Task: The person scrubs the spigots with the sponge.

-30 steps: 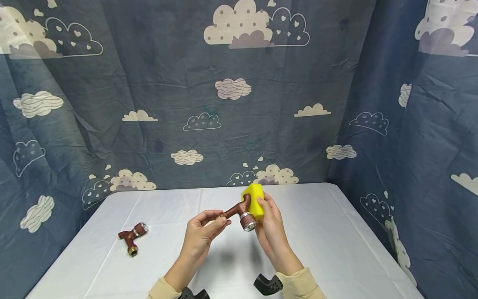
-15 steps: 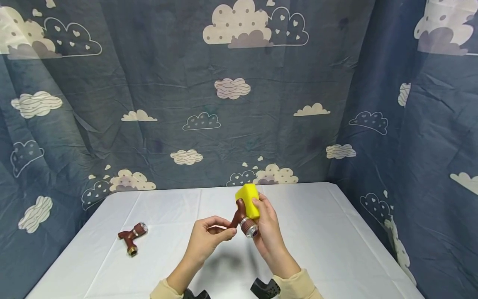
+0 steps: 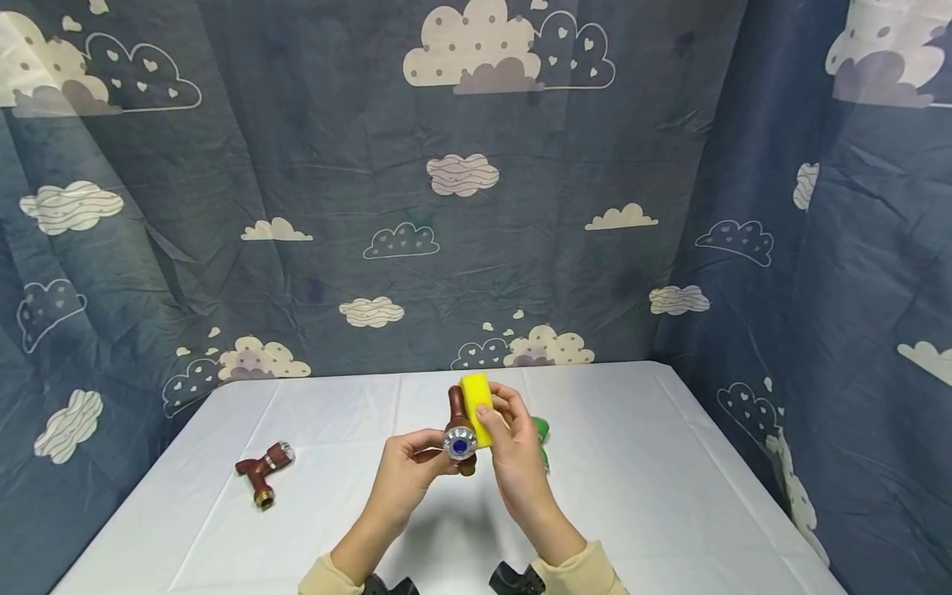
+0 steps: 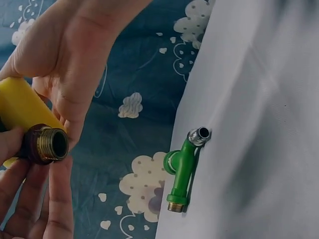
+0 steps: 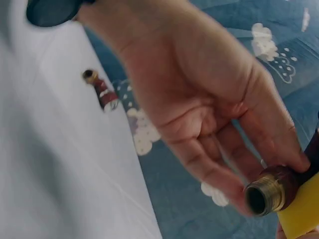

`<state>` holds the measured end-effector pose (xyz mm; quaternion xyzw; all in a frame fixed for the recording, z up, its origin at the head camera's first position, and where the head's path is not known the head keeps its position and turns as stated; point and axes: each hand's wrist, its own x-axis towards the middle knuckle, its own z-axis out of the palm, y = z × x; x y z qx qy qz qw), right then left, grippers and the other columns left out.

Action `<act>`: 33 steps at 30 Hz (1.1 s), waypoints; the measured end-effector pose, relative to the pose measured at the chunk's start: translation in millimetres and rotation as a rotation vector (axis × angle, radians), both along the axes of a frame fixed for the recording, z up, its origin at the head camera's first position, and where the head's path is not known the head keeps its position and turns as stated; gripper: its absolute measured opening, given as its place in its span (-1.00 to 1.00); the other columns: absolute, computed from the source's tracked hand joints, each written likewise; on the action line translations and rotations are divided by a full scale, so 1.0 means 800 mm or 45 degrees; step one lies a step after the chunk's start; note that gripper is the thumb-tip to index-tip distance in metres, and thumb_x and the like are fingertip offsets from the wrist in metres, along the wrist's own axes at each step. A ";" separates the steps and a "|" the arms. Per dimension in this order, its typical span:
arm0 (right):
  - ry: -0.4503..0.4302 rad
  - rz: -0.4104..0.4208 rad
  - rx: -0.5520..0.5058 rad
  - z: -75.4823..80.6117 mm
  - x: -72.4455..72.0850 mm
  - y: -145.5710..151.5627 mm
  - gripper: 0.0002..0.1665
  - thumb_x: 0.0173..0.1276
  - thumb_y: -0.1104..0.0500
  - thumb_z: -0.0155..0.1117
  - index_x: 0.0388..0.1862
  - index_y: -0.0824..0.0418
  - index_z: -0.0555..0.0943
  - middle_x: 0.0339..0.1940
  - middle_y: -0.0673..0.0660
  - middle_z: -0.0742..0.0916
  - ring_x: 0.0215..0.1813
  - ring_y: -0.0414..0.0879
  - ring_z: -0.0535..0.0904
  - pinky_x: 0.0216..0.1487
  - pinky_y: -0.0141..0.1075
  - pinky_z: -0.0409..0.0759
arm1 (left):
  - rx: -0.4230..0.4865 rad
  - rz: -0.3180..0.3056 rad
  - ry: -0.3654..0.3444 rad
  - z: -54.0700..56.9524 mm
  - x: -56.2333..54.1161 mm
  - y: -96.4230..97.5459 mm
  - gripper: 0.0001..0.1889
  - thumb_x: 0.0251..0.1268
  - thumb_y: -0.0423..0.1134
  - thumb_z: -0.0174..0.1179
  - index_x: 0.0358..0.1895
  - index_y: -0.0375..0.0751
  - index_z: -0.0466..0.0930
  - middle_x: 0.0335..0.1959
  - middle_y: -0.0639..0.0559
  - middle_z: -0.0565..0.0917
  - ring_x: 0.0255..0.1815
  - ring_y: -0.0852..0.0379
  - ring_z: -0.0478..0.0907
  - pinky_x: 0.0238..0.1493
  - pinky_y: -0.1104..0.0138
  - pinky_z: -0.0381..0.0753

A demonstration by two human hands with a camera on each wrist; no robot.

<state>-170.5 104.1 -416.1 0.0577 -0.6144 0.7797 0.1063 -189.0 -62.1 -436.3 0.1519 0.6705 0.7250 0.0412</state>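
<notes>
In the head view my left hand (image 3: 405, 475) pinches a brown faucet (image 3: 457, 409) low on its body, above the table. The faucet's round silver cap with a blue centre faces the camera. My right hand (image 3: 521, 463) grips a yellow sponge (image 3: 477, 405) and presses it against the faucet's right side. Both wrist views show the faucet's brass threaded end (image 4: 53, 144) pointing out beside the sponge. A green faucet (image 4: 182, 172) lies on the table, mostly hidden behind my right hand in the head view.
Another brown faucet (image 3: 264, 475) lies at the left of the white-covered table (image 3: 669, 496). Blue curtains (image 3: 320, 190) with printed clouds stand behind and along the sides. Black wrist camera mounts (image 3: 515, 578) sit by my cuffs.
The held faucet has turned so its silver cap faces the camera, and it has shifted slightly left. The right hand and sponge moved left with it, uncovering part of the green faucet.
</notes>
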 end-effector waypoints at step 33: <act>0.455 -0.131 0.719 0.000 0.007 0.003 -0.54 0.39 0.29 0.43 0.23 -0.01 0.67 0.37 0.09 0.65 0.28 0.03 0.62 0.23 -0.19 0.70 | 0.236 0.091 -0.061 0.018 -0.006 -0.019 -0.68 0.44 -0.48 0.34 0.19 -0.55 0.68 -0.09 0.05 0.84 -0.14 0.12 0.84 0.00 0.18 0.89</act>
